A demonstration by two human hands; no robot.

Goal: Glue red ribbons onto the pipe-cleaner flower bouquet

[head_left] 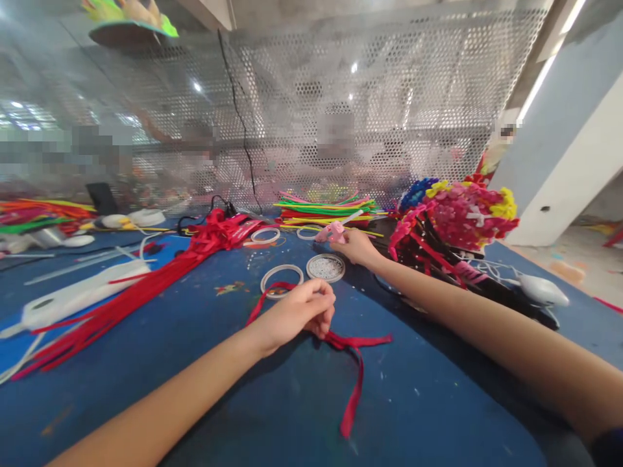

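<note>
My left hand is closed over the middle of the blue table, its fingers curled round a red ribbon. The ribbon's loose ends trail out to the right and toward me, and another length runs behind the wrist. Farther back, my right hand is closed on a small pink glue gun with a whitish stick poking out of it. Between the hands stands a round dish of small white beads. A white ring lies to its left, partly under the ribbon.
A bundle of red ribbons stretches along the left beside a white glue gun. Colourful pipe cleaners are piled at the back, before a perforated metal screen. At right are a flower bouquet and a white computer mouse.
</note>
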